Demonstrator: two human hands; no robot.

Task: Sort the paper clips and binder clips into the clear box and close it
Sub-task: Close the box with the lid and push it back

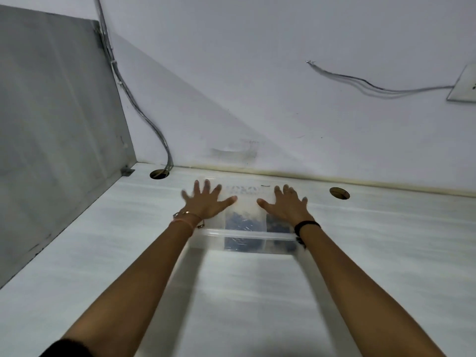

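The clear box (244, 234) stands on the white table (257, 292) near the back wall, with its clear lid (244, 202) on top. Dark clips (243, 222) show through the plastic in the middle and right compartments. My left hand (206, 204) lies flat on the lid's left part, fingers spread. Flat on the right part of the lid is my right hand (286, 206), its fingers also apart. Neither hand holds anything. The left hand's outer fingers are blurred.
A grey partition panel (56, 124) walls off the table's left side. Two round cable holes (159, 174) (339, 193) sit near the back edge, a cable bundle (144, 117) dropping into the left one. A wall socket (463, 86) with wires is at the right.
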